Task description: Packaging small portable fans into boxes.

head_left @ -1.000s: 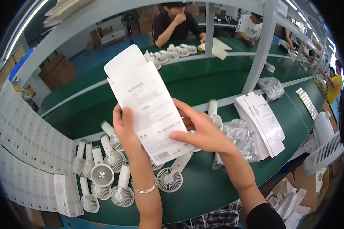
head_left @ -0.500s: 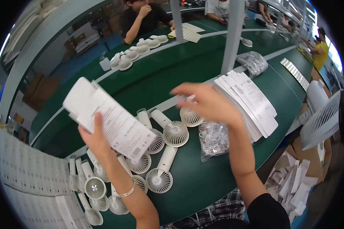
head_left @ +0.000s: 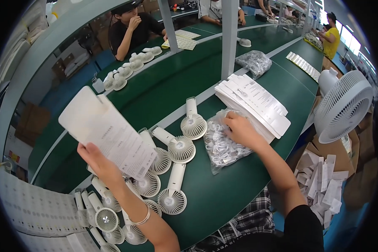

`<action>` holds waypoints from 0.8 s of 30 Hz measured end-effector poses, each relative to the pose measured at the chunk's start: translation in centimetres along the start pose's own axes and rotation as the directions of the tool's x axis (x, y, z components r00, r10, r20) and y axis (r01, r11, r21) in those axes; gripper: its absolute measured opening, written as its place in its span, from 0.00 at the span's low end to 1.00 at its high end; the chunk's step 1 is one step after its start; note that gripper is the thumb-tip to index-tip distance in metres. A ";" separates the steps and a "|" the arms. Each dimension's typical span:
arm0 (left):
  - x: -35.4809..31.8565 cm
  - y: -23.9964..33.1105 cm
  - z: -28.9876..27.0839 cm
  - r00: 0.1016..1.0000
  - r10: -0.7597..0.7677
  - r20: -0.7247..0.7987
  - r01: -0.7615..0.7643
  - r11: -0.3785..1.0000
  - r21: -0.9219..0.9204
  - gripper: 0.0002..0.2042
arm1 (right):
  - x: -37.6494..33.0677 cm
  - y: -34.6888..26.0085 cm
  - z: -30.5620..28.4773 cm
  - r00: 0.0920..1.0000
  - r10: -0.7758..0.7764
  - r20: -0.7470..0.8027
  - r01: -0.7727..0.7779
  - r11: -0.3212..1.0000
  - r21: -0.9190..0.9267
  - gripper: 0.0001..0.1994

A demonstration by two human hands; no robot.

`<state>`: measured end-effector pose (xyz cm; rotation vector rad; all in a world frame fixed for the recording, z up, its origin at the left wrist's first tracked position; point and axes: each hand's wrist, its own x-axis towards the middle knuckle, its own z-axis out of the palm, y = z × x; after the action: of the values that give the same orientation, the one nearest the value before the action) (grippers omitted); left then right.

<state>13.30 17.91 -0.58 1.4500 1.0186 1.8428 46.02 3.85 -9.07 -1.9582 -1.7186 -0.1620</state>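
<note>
Near the left side, our left hand (head_left: 100, 164) pinches the light, bendy white flat box (head_left: 107, 131) by its low edge, while our right hand (head_left: 240, 130) curls onto the soft, slippery bag of white cables (head_left: 221, 145).

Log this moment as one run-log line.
left hand: holds flat white carton up | right hand: in clear bag of cables | around: handheld fans, carton stack
</note>
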 end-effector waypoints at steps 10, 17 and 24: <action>-0.1 2.1 0.0 0.868 -0.010 0.497 0.030 0.999 -0.033 0.32 | -0.6 0.6 -1.8 0.999 0.037 -0.029 -0.026 0.947 0.320 0.05; -0.1 2.1 -0.5 0.810 0.055 0.585 -0.073 0.997 0.008 0.33 | -0.7 0.7 -1.8 0.972 0.234 -0.016 -0.216 0.922 0.322 0.06; -0.5 2.4 0.9 0.733 0.192 0.653 -0.217 0.975 -0.043 0.32 | 0.7 -5.0 -8.7 0.868 0.281 -0.409 0.075 0.740 0.668 0.07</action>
<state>14.30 16.34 1.31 2.0893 0.5466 1.2585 43.52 0.81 0.23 -1.3107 -1.0995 0.0142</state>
